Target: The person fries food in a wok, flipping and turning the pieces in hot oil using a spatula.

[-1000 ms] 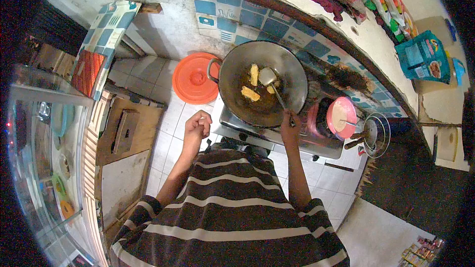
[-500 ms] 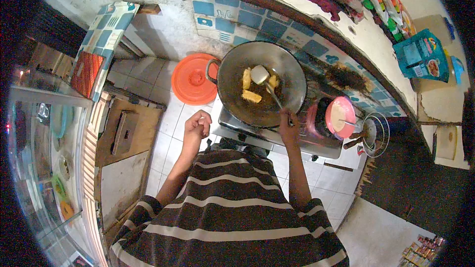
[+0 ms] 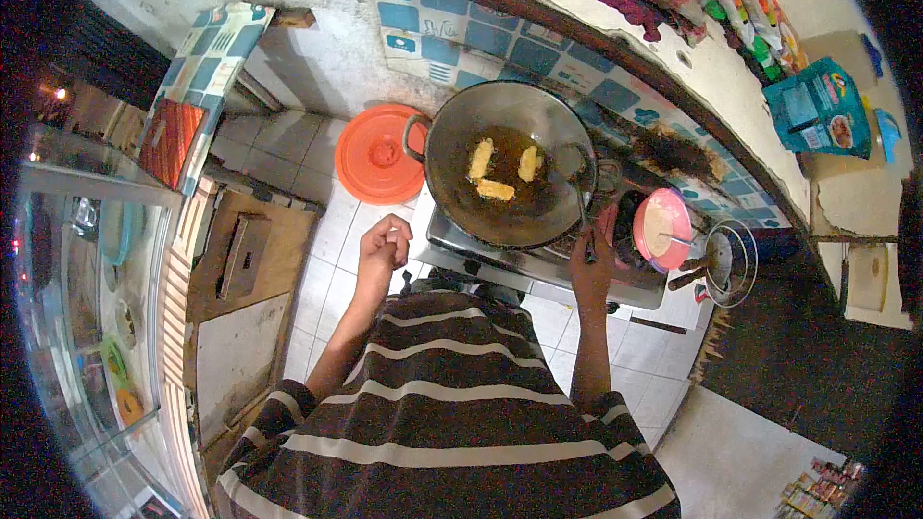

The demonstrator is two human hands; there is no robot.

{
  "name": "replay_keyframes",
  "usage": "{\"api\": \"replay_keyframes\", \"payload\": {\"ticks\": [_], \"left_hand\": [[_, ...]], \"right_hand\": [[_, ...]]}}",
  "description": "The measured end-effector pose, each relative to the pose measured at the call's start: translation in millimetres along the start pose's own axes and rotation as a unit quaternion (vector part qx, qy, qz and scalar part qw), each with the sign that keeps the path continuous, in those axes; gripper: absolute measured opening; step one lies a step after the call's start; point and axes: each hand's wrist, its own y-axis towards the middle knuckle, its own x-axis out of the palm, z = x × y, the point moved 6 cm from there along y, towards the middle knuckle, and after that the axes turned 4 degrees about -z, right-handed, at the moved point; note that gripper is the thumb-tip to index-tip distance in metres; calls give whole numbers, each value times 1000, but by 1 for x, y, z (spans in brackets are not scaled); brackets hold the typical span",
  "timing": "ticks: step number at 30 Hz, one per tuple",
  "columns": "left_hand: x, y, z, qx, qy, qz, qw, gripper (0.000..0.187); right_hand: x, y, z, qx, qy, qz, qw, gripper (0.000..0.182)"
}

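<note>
A large dark wok (image 3: pixel 461 202) stands on the stove (image 3: pixel 510 267), with three golden fried pieces (image 3: pixel 495 190) in the oil at its bottom. My right hand (image 3: pixel 591 255) is closed round the handle of a spatula (image 3: pixel 569 163), whose blade rests against the wok's right inner side, apart from the pieces. In front of the wok's left side, my left hand (image 3: pixel 385 242) hangs in the air with curled fingers, touching nothing.
An orange plastic lid (image 3: pixel 380 149) lies left of the wok. To the right are a pink bowl of pale batter (image 3: pixel 661 229) and a wire strainer (image 3: pixel 731 264). A glass case (image 3: pixel 106 308) stands far left; a teal packet (image 3: pixel 825 111) hangs at upper right.
My right hand has moved to the right, and the spatula blade has gone from among the pieces to the wok's right side. My left hand has barely moved.
</note>
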Motion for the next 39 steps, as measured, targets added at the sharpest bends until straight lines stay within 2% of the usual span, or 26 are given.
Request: {"api": "replay_keyframes", "payload": {"ticks": [4, 7, 10, 12, 17, 20, 22, 24, 26, 28, 30, 34, 37, 39], "left_hand": [[2, 1, -1, 2, 7, -2, 1000, 29], [5, 0, 2, -6, -1, -1, 1000, 29], [4, 0, 3, -6, 6, 4, 1000, 30], [4, -2, 5, 6, 11, 1, 1000, 30], [0, -4, 6, -4, 12, 12, 1000, 29], [0, -5, 6, 9, -5, 4, 1000, 29], [1, -6, 7, 4, -5, 3, 1000, 29], [2, -7, 8, 1, 0, 1, 1000, 29], [3, -7, 9, 1, 8, 0, 1000, 29], [2, -10, 9, 8, 4, -10, 1000, 29], [2, -8, 9, 16, 3, -11, 1000, 30], [2, -12, 10, 26, 7, 0, 1000, 30], [4, -12, 12, 37, 11, -4, 999, 30], [3, -12, 11, 35, 8, -4, 999, 31]], "right_hand": [[10, -10, 9, -55, -36, 49, 997, 25], [23, -15, 17, 75, -2, -15, 997, 27], [25, -16, 11, 50, 7, 28, 998, 30], [43, -16, 45, 90, 43, 25, 995, 32], [59, -15, 72, 204, 196, -12, 959, 36], [62, -19, 78, 209, 176, 0, 962, 36], [52, -18, 57, 231, 141, -11, 963, 37], [45, -17, 31, 234, 217, -30, 947, 33], [50, -20, 38, 227, 186, -25, 956, 36], [62, -22, 62, 209, 45, 7, 977, 45], [60, -19, 52, 245, 97, -12, 965, 46], [77, -18, 72, 229, 212, -17, 950, 40], [97, -18, 94, 268, 363, -31, 892, 34], [97, -17, 91, 216, 328, 1, 920, 31]]}}
